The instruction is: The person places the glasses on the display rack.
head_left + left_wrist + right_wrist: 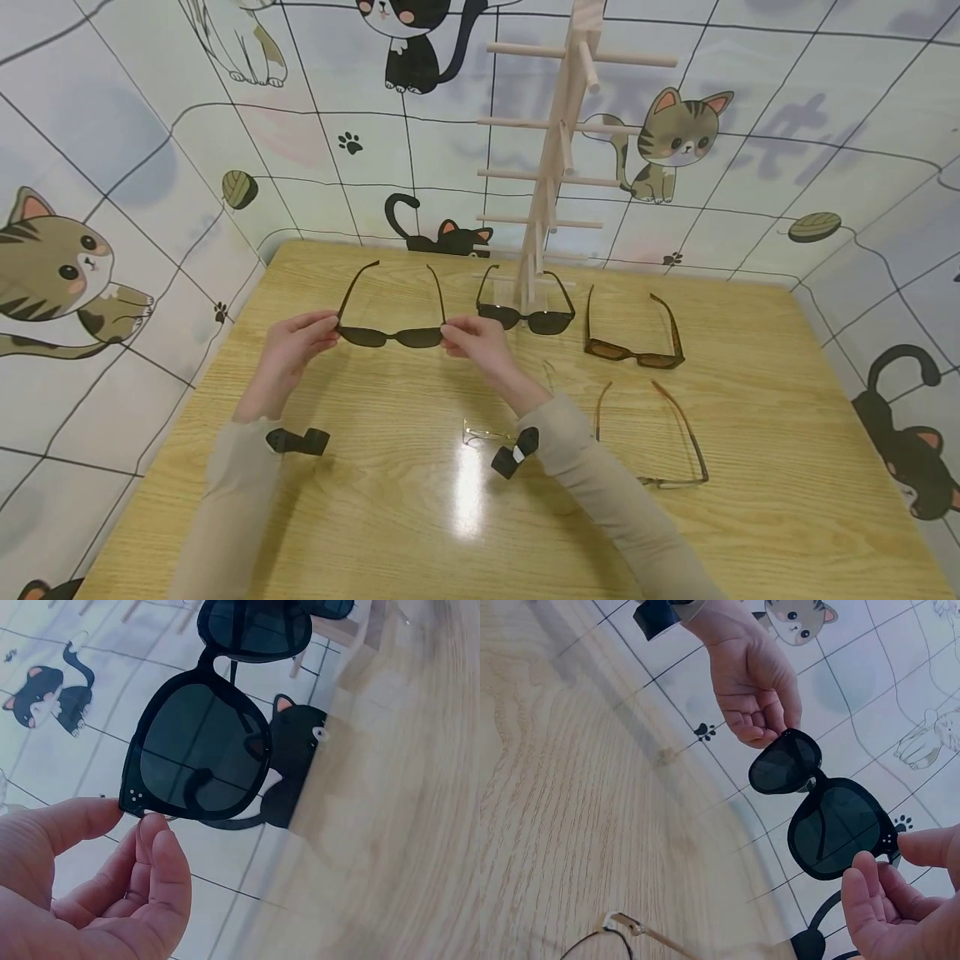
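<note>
So, left hand (294,352) and right hand (487,350) both pinch the black sunglasses (408,337) at opposite corners, nine o'clock from the wooden display stand's (551,167) foot; unfolding looks done, letting go remains, while tortoiseshell sunglasses (615,351) lie opened, unhung, at four o'clock

A wood-grained table (795,433) is enclosed by pale walls (450,150) printed with grid lines (106,197) and cartoon cats (678,137) (paw prints (350,144) are scattered between); bright glare (468,492) is reflected off the tabletop.

Rack (551,158) near back of table (375,483), leftmost sunglasses (411,337) to its left
</note>
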A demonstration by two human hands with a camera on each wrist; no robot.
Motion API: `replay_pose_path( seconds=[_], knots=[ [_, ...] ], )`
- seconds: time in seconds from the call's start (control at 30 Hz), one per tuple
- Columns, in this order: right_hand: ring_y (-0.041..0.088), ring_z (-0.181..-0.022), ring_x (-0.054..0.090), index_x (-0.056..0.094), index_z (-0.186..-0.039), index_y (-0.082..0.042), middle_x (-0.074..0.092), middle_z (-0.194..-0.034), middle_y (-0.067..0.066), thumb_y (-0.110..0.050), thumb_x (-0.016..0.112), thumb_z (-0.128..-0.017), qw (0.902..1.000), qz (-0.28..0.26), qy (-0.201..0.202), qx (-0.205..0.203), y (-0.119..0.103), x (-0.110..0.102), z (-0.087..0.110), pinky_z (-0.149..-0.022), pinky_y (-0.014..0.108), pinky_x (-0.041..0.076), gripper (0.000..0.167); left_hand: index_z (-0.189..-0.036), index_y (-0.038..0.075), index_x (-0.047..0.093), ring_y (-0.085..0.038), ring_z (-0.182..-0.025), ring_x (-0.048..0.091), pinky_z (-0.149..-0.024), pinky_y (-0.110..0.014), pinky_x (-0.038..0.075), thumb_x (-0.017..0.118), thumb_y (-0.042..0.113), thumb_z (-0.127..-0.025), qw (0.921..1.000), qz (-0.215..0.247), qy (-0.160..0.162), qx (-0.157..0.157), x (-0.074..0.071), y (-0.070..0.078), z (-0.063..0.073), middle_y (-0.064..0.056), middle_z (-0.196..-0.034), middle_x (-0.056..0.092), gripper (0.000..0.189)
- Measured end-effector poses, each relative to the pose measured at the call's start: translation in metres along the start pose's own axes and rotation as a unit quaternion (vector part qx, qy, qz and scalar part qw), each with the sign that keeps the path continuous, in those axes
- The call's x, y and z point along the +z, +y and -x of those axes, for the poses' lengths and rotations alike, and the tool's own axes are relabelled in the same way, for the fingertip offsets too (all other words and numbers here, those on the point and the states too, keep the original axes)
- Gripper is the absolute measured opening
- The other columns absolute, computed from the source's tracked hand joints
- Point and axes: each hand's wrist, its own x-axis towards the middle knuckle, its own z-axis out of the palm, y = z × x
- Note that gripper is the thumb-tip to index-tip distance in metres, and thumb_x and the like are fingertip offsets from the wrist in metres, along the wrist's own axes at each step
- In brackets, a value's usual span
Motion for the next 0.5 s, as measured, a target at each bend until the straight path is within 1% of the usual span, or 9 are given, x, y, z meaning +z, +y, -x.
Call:
replay_pose_path(
  seconds=[0.13,0.23,0.33,0.5],
  knots=[
    [0.011,-0.071,0.062,0.062,-0.104,0.01,0.064,-0.082,0.007,-0.003,0.061,-0.09,0.9997,-0.004,-0.003,-0.022,-0.004,-0.003,0.009,-0.074,0.031,0.056,0.02,-0.083,0.012,0.072,-0.008,-0.066,0.064,-0.066,-0.018,0.054,0.064,0.004,-0.088,1.0,0.002,-0.004,0.006,0.004,0.004,0.008,0.001,-0.077,0.068,0.013],
    [0.01,-0.071,0.063,0.062,-0.103,0.011,0.064,-0.081,0.006,-0.002,0.061,-0.089,0.9994,-0.008,0.0,-0.034,-0.007,-0.006,0.016,-0.073,0.03,0.056,0.019,-0.083,0.012,0.073,-0.008,-0.065,0.064,-0.065,-0.018,0.054,0.064,0.003,-0.088,0.9998,0.005,-0.01,0.017,0.009,0.006,0.013,0.001,-0.076,0.069,0.013],
    [0.01,-0.072,0.063,0.061,-0.105,0.012,0.065,-0.084,0.009,-0.001,0.061,-0.09,0.9991,-0.006,0.001,-0.041,-0.011,-0.01,0.023,-0.074,0.03,0.056,0.02,-0.083,0.012,0.073,-0.008,-0.065,0.064,-0.065,-0.018,0.054,0.064,0.002,-0.088,0.9992,0.009,-0.017,0.035,0.015,0.008,0.018,0.001,-0.076,0.069,0.014],
    [0.012,-0.076,0.064,0.06,-0.11,0.01,0.063,-0.095,0.019,-0.003,0.06,-0.091,0.999,0.007,-0.002,-0.044,-0.016,-0.017,0.034,-0.077,0.03,0.055,0.023,-0.086,0.013,0.073,-0.008,-0.065,0.065,-0.066,-0.018,0.054,0.065,0.002,-0.087,0.9978,0.002,-0.025,0.061,0.023,0.01,0.024,0.001,-0.076,0.069,0.014]
  ],
)
